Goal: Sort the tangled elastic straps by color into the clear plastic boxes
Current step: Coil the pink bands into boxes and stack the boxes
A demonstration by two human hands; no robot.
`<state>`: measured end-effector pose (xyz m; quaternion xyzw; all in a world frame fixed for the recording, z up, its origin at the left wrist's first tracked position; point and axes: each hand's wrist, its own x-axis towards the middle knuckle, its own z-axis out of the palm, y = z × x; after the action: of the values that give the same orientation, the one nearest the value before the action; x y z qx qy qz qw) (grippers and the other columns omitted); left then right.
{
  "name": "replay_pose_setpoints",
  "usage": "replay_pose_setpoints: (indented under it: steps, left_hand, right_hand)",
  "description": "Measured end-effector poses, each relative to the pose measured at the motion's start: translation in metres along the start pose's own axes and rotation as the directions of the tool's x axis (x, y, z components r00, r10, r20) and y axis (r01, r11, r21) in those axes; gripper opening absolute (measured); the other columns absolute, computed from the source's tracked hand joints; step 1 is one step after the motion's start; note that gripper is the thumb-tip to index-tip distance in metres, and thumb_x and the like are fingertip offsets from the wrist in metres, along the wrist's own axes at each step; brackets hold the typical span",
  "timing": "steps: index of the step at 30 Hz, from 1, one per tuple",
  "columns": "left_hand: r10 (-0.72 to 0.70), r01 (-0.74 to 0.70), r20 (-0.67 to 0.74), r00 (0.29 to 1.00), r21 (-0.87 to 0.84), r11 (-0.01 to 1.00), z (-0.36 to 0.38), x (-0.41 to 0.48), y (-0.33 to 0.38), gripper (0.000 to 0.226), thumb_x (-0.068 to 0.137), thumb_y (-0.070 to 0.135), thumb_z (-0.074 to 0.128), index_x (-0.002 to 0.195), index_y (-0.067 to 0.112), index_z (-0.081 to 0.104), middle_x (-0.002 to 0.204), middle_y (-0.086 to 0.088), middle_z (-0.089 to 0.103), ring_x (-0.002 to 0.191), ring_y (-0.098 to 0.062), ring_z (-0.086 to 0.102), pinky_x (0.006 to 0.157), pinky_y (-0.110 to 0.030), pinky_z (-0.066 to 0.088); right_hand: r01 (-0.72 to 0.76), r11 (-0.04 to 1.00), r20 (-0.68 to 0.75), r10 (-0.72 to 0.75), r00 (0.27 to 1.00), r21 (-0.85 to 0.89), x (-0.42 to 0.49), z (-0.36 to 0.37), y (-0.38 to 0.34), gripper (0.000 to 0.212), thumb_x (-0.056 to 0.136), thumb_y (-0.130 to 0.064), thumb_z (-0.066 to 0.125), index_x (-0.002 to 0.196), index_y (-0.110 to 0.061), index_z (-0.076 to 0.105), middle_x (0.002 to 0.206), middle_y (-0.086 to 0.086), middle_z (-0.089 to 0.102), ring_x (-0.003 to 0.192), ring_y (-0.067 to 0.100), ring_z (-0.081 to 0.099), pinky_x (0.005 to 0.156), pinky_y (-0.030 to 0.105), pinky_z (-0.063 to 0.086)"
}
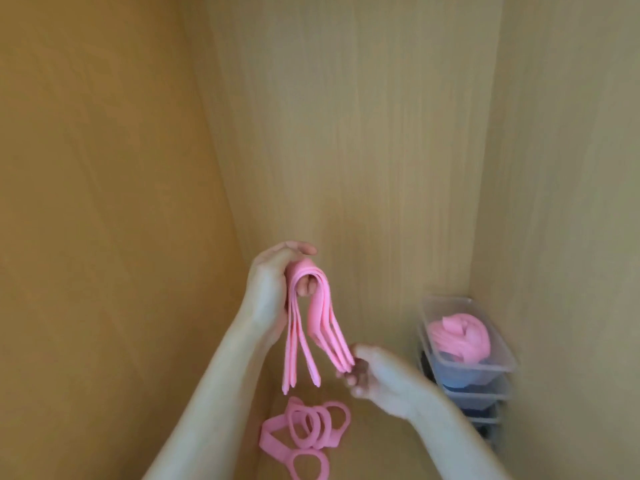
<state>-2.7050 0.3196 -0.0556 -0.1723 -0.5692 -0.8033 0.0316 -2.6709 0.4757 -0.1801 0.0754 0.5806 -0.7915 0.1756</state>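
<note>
My left hand (268, 289) holds a bunch of pink elastic straps (311, 327) draped over its fingers, the loops hanging down on both sides. My right hand (372, 370) is lower and to the right, pinching the hanging ends of the right-side loops. More pink straps (306, 434) lie in a loose tangle on the wooden surface below. At the right corner stands a stack of clear plastic boxes (498, 355); the top box holds a heap of pink straps (457, 336), and a box beneath shows blue ones (460, 375).
Wooden panels (346, 133) close in on the left, back and right, like the inside of a cabinet. The lower boxes in the stack hold dark contents that are hard to make out.
</note>
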Motion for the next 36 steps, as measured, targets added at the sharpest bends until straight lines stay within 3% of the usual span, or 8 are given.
replay_pose_setpoints:
  steps: [3, 11, 15, 18, 22, 30, 33, 36]
  left_hand:
    - [-0.021, 0.018, -0.064, 0.998, -0.049, 0.999, 0.002, 0.003, -0.007, 0.035, 0.090, -0.002, 0.037, 0.074, 0.005, 0.068, 0.039, -0.006, 0.039, 0.037, -0.020, 0.041, 0.043, -0.024, 0.038]
    - [-0.074, 0.035, -0.198, 0.977, -0.194, 0.980, 0.003, 0.007, -0.018, 0.037, 0.087, -0.001, 0.039, 0.063, 0.008, 0.066, 0.036, -0.004, 0.032, 0.033, -0.017, 0.036, 0.039, -0.021, 0.033]
    - [-0.179, 0.102, -0.153, 0.972, -0.413, 0.905, 0.008, 0.002, -0.017, 0.014, 0.071, 0.006, 0.045, 0.074, 0.005, 0.059, 0.035, -0.001, 0.025, 0.035, -0.017, 0.035, 0.042, -0.021, 0.034]
    - [-0.198, 0.108, -0.128, 0.972, -0.507, 0.855, 0.001, 0.004, -0.012, 0.015, 0.066, 0.009, 0.047, 0.072, 0.006, 0.060, 0.034, 0.000, 0.025, 0.033, -0.017, 0.036, 0.041, -0.019, 0.036]
    - [-0.208, 0.092, -0.157, 0.965, -0.540, 0.836, -0.026, 0.006, -0.013, 0.018, 0.068, 0.010, 0.048, 0.065, 0.008, 0.065, 0.035, 0.001, 0.025, 0.034, -0.016, 0.035, 0.042, -0.020, 0.036]
    - [-0.425, 0.253, -0.265, 0.865, -0.502, 0.827, -0.080, -0.010, -0.074, 0.024, 0.070, 0.013, 0.049, 0.085, 0.002, 0.063, 0.055, -0.005, 0.057, 0.048, -0.017, 0.056, 0.049, -0.022, 0.048]
    - [-0.473, 0.385, -0.290, 0.832, -0.313, 0.868, -0.081, -0.018, -0.101, 0.019, 0.083, 0.010, 0.048, 0.084, 0.003, 0.065, 0.068, -0.008, 0.066, 0.067, -0.023, 0.061, 0.066, -0.032, 0.048]
    - [-0.419, 0.485, -0.365, 0.832, 0.110, 0.868, -0.074, -0.030, -0.122, 0.028, 0.099, 0.010, 0.044, 0.084, 0.006, 0.067, 0.082, -0.010, 0.070, 0.088, -0.031, 0.063, 0.081, -0.038, 0.047]
  right_hand:
    - [-0.057, 0.959, 0.060, 0.042, 0.997, 0.278, -0.001, 0.019, 0.025, 0.021, 0.096, -0.003, 0.054, 0.101, 0.010, 0.069, 0.075, 0.014, 0.066, 0.059, 0.016, 0.054, 0.052, 0.023, 0.049]
    - [-0.188, 0.872, 0.153, 0.133, 0.979, 0.451, -0.001, 0.040, 0.052, 0.054, 0.072, -0.020, 0.064, 0.118, 0.007, 0.068, 0.110, 0.024, 0.066, 0.103, 0.039, 0.065, 0.082, 0.046, 0.052]
    - [-0.173, 0.724, 0.259, -0.008, 0.966, 0.668, -0.001, 0.052, 0.058, 0.056, 0.079, -0.016, 0.057, 0.130, 0.009, 0.061, 0.133, 0.035, 0.055, 0.119, 0.053, 0.059, 0.097, 0.063, 0.046]
    - [-0.102, 0.662, 0.236, -0.115, 0.965, 0.742, 0.000, 0.052, 0.057, 0.047, 0.080, -0.014, 0.057, 0.119, 0.009, 0.068, 0.120, 0.033, 0.064, 0.109, 0.049, 0.065, 0.094, 0.061, 0.053]
    - [0.049, 0.760, 0.110, -0.157, 0.982, 0.648, 0.000, 0.032, 0.047, 0.044, 0.085, -0.009, 0.057, 0.127, 0.006, 0.058, 0.098, 0.026, 0.069, 0.084, 0.034, 0.070, 0.080, 0.048, 0.060]
    - [0.238, 0.921, -0.045, -0.236, 0.971, 0.309, -0.012, -0.016, 0.000, 0.045, 0.077, -0.008, 0.072, 0.120, 0.000, 0.063, 0.102, 0.019, 0.075, 0.094, 0.033, 0.074, 0.084, 0.047, 0.058]
    - [0.272, 0.953, -0.114, -0.258, 0.959, 0.131, -0.014, -0.023, -0.003, 0.035, 0.085, -0.008, 0.072, 0.120, -0.005, 0.066, 0.105, 0.016, 0.076, 0.097, 0.031, 0.075, 0.084, 0.043, 0.058]
    - [0.269, 0.963, -0.173, -0.262, 0.949, 0.021, -0.015, -0.028, 0.000, 0.031, 0.090, -0.006, 0.070, 0.121, -0.007, 0.065, 0.104, 0.015, 0.077, 0.096, 0.030, 0.075, 0.079, 0.039, 0.060]
